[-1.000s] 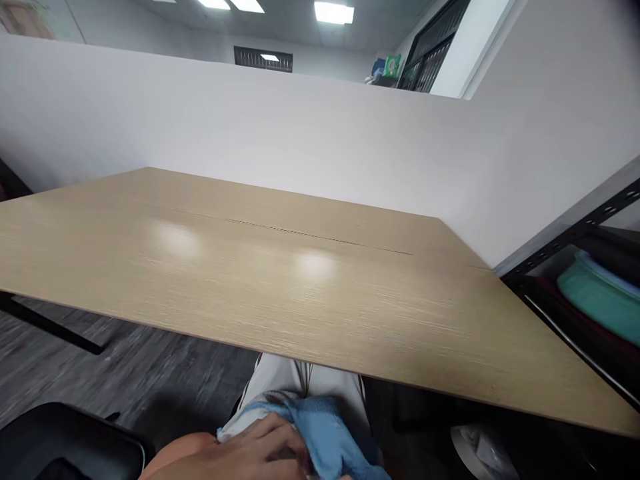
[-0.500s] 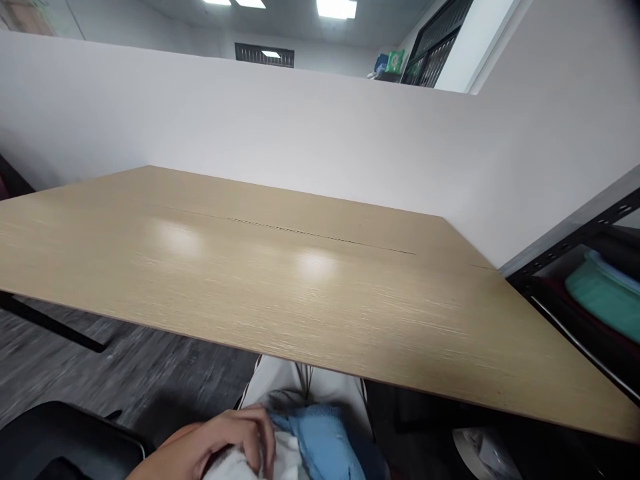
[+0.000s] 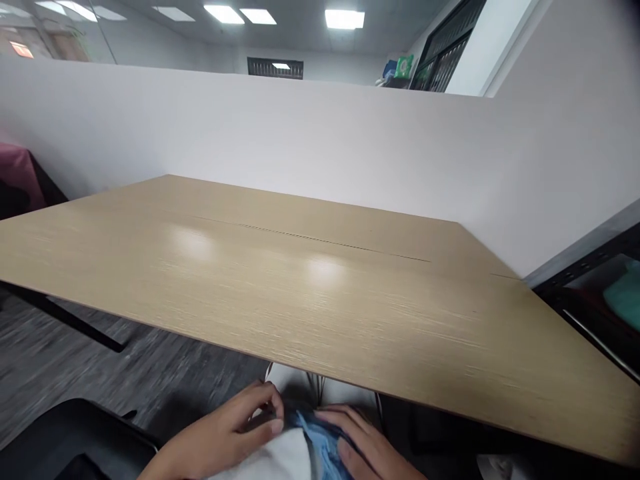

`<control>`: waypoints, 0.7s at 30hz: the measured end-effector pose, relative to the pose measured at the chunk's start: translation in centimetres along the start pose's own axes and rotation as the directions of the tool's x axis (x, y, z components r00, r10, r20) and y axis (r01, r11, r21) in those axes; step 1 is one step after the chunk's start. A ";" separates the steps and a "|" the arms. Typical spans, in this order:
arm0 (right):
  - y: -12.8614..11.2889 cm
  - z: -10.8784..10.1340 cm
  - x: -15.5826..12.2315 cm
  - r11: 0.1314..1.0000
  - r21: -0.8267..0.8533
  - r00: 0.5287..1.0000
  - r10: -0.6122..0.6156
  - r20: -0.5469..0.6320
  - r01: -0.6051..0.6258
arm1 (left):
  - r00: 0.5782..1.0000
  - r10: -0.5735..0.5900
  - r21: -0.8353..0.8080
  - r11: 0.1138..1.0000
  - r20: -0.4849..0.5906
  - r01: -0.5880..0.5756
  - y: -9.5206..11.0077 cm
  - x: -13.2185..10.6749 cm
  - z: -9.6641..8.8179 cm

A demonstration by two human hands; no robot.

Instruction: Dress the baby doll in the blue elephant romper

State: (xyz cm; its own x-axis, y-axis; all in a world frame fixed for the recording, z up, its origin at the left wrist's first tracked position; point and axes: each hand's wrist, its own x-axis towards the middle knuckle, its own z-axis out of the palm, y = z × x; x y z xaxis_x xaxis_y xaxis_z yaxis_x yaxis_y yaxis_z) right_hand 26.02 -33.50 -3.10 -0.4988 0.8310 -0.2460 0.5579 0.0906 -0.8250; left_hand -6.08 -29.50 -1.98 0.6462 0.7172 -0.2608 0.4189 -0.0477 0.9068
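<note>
In the head view, the left hand (image 3: 233, 427) curls narrowly by the white cloth (image 3: 284, 460) and the right hand (image 3: 367, 445) lies over the blue cloth (image 3: 324, 448), perhaps steadying both on the lap (image 3: 345, 395) — whether either grips cannot be told. The table (image 3: 280, 293) edge slants just beyond; a chair (image 3: 80, 433) limits room leftward.

Pale trousers (image 3: 344, 392) at six o'clock carry dark trim (image 3: 379, 408) along the outer edges and thin dark cords (image 3: 321, 390) at centre. The left hand (image 3: 250, 425) at seven o'clock and the right hand (image 3: 361, 440) toward five are bare.
</note>
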 end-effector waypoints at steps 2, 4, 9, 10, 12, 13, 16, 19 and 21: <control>-2.0 -0.4 2.1 0.992 0.050 0.992 0.112 0.061 -0.116 | 0.990 -0.102 0.197 0.973 -0.094 0.119 -0.5 0.7 0.6; -3.1 -0.3 4.2 0.988 0.041 0.982 0.146 0.124 -0.152 | 0.973 -0.180 0.313 0.925 -0.145 0.218 -0.7 1.1 1.0; -2.5 1.9 9.3 0.987 -0.075 0.967 0.156 0.202 -0.144 | 0.910 -0.320 0.540 0.733 -0.264 0.414 0.0 0.9 0.0; -2.3 2.5 10.2 0.982 -0.095 0.964 0.178 0.199 -0.162 | 0.904 -0.342 0.562 0.708 -0.255 0.426 0.0 0.7 -0.4; -1.8 3.6 11.6 0.975 -0.110 0.957 0.213 0.196 -0.194 | 0.906 -0.362 0.570 0.706 -0.219 0.420 -0.3 0.4 -1.0; -1.7 4.1 12.2 0.975 -0.110 0.956 0.214 0.201 -0.195 | 0.912 -0.359 0.557 0.724 -0.200 0.407 -0.5 0.4 -1.1; -1.2 5.2 13.3 0.984 -0.115 0.960 0.162 0.229 -0.139 | 0.927 -0.343 0.458 0.807 -0.151 0.373 -1.1 0.6 -0.9; -0.3 5.9 13.8 0.987 -0.104 0.975 0.141 0.172 -0.124 | 0.919 -0.365 0.377 0.839 -0.146 0.393 -0.6 0.8 0.0; 0.6 6.1 13.9 0.982 -0.085 0.979 0.178 0.096 -0.171 | 0.907 -0.391 0.339 0.842 -0.153 0.420 0.3 0.7 0.6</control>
State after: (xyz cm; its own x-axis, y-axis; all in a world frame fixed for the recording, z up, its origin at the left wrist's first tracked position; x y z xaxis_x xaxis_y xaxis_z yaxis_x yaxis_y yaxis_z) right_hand 15.34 -25.24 -10.18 -0.4528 0.7771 -0.4372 0.6891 -0.0061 -0.7246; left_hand -5.13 -29.41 -2.10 0.3249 0.7758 -0.5409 0.8403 0.0257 0.5415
